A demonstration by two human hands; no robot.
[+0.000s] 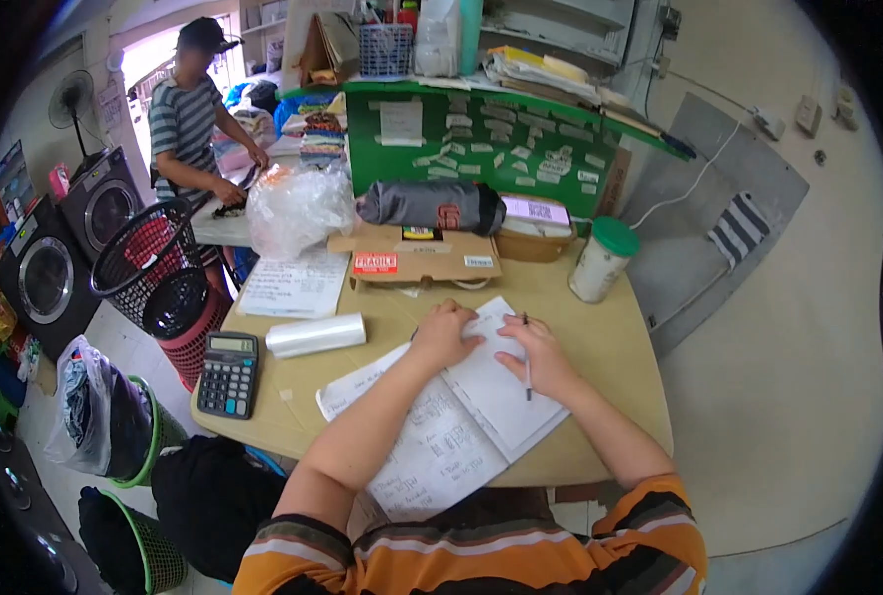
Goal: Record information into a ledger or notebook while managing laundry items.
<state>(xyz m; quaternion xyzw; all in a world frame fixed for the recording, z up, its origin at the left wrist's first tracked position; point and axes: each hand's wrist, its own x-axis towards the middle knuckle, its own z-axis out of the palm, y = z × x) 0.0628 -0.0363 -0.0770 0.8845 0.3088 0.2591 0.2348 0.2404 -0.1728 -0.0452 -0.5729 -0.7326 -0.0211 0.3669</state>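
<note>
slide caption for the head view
Left hand on an open white-paged notebook, right hand holding a slim light-grey pen.

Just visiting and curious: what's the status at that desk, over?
Left hand resting on open notebook. Right hand holding pen. Both hands partly cover the right-hand page.

Two hands (445, 335) (541, 363), one pen (529, 381) and one notebook (502, 416) are showing.
One calculator (228, 375), one white roll (315, 335), one green-lidded jar (601, 264) and one fan (70, 97) are also appearing.

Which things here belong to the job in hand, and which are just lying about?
In use: pen, in the right hand; open notebook, beneath.

Seemingly just lying about: calculator, plastic roll, cardboard box, grey pouch, green-lidded jar.
</note>
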